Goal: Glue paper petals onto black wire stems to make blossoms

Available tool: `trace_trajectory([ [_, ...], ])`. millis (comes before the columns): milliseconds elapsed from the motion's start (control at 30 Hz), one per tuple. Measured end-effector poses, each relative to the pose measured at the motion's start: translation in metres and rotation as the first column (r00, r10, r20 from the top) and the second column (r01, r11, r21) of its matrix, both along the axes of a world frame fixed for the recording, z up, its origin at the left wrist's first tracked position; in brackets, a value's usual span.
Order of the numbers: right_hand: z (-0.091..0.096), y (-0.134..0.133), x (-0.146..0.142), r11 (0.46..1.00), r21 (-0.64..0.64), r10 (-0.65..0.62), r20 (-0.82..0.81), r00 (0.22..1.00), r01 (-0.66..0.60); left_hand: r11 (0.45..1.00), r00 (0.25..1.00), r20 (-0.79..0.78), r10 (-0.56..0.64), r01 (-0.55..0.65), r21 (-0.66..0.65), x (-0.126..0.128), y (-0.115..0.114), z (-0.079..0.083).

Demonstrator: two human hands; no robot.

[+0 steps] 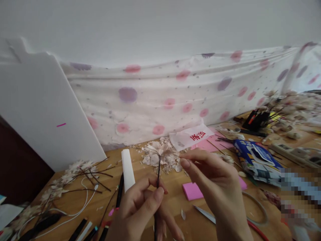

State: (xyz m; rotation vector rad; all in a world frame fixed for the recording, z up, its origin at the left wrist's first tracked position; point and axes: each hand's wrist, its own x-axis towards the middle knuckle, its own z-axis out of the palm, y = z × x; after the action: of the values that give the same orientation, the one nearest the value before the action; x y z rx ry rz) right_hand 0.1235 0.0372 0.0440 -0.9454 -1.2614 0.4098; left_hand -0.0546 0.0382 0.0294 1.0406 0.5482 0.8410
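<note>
My left hand (145, 204) pinches the dark, thin stem of an artificial flower (159, 149) between thumb and fingers. The stem stands upright, and pale, spread petals top it. To the right of the flower, my right hand (213, 184) is raised with thumb and index fingertip together; whatever they hold, if anything, is too small to make out. Behind the flower, a heap of loose pale petals (150, 159) lies on the wooden table. Beneath my right hand are a pink pad (192, 191) and a pointed metal blade (204, 213), partly hidden.
Finished-looking flower branches (82, 170) and a white cable (86, 201) lie at left. A white strip (128, 170) stands near the middle. At right are a blue wipes packet (258, 160), a power strip (296, 155) and more flowers (296, 103). A patterned cloth (150, 100) hangs behind.
</note>
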Motion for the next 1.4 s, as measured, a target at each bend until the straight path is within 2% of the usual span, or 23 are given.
trace_trajectory([
  [167, -0.005, 0.004, -0.002, 0.998, -0.034, -0.045, 0.019, 0.999, 0.045, 1.0, 1.0, -0.011, -0.003, 0.003, -0.004, 0.002, -0.001, 0.001],
  [300, -0.005, 0.008, -0.002, 0.997, 0.025, -0.07, 0.067, 0.995, 0.069, 1.0, 1.0, -0.003, -0.006, 0.006, -0.027, 0.003, -0.001, 0.001],
  [467, -0.002, 0.007, -0.003, 0.996, 0.08, -0.051, 0.16, 0.986, 0.038, 0.997, 1.0, -0.016, -0.012, 0.011, -0.074, 0.005, -0.004, 0.002],
  [633, -0.003, 0.008, -0.004, 0.996, 0.031, -0.081, 0.075, 0.994, 0.078, 0.99, 0.999, 0.01, -0.045, 0.046, -0.131, 0.01, -0.005, 0.001],
  [733, -0.004, 0.009, -0.005, 0.994, 0.031, -0.107, 0.086, 0.991, 0.104, 0.988, 0.997, 0.033, -0.066, 0.07, -0.139, 0.012, -0.006, 0.001],
  [1067, -0.004, 0.006, -0.001, 0.995, 0.032, -0.098, 0.115, 0.989, 0.094, 0.987, 0.999, 0.029, -0.029, 0.033, -0.158, 0.011, -0.008, 0.005],
  [1400, -0.004, 0.009, -0.003, 0.986, 0.071, -0.162, 0.15, 0.975, 0.153, 0.988, 0.999, -0.033, 0.013, -0.018, -0.151, 0.013, -0.013, 0.008],
])
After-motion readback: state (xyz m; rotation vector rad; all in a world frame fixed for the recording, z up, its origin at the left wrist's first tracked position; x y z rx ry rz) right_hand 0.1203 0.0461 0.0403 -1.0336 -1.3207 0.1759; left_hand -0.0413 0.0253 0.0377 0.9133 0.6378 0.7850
